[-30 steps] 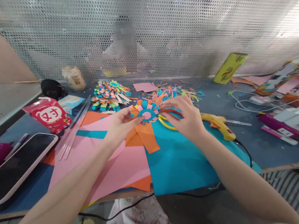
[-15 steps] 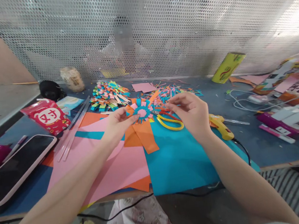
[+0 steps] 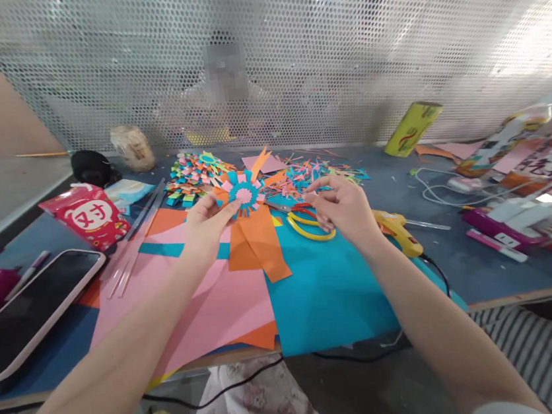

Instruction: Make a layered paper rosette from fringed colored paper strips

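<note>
A layered paper flower [image 3: 244, 197], with a pink centre and blue, pink and orange fringed petals, is pinched at its left edge by my left hand [image 3: 207, 225]. One longer orange piece sticks up at its top. My right hand [image 3: 340, 211] is apart from the flower, to its right, with thumb and fingertips closed together. Anything between those fingertips is too small to make out. Just left of and below that hand lie scissors [image 3: 315, 238] with red and yellow handles. Orange paper strips [image 3: 266, 251] lie below the flower, across pink paper [image 3: 208, 314] and blue paper [image 3: 331, 300].
Finished-looking fringed paper flowers [image 3: 193, 176] are heaped behind my left hand, beside a pile of cut scraps [image 3: 312, 171]. A yellow glue gun [image 3: 398, 229] lies right of my right forearm. A phone [image 3: 33, 308], clear glue sticks [image 3: 130, 263] and a red packet [image 3: 90, 216] sit left.
The flower has moved left and slightly up in my left hand, away from the scissors. My right hand has shifted a little left and stays pinched. The view has turned slightly.
</note>
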A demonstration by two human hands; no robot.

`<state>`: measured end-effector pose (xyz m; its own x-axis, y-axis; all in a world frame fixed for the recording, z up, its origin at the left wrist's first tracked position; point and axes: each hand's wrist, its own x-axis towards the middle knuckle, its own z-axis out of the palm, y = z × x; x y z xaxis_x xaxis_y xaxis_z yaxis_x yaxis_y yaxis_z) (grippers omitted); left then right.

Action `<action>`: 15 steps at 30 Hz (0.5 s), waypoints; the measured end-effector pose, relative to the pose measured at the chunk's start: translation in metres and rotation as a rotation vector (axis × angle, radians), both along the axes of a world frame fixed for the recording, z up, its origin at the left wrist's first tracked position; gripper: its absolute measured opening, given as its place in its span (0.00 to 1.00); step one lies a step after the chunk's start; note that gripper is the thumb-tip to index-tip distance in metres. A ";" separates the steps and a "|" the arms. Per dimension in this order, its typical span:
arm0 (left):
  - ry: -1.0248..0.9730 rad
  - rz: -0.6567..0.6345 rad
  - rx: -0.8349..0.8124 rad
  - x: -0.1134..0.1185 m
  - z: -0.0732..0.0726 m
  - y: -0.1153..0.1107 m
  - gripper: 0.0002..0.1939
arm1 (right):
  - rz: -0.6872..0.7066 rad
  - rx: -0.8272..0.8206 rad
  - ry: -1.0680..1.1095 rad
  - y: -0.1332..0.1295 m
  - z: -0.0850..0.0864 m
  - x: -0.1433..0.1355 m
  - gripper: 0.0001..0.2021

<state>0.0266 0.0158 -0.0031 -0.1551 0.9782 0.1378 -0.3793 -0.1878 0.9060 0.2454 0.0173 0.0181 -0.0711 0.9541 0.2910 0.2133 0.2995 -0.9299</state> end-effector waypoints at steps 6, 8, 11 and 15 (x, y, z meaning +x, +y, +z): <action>-0.003 -0.042 0.014 0.003 0.001 -0.001 0.18 | 0.031 -0.119 0.101 -0.018 0.006 0.009 0.15; -0.015 -0.056 0.028 0.004 0.001 -0.001 0.19 | 0.013 -0.118 0.067 -0.030 0.008 0.015 0.18; -0.007 -0.051 0.028 0.004 0.001 -0.002 0.19 | -0.010 -0.131 0.065 -0.048 0.012 0.026 0.19; 0.027 -0.028 0.005 0.003 0.002 -0.002 0.18 | -0.068 -0.201 -0.034 -0.074 0.019 0.044 0.14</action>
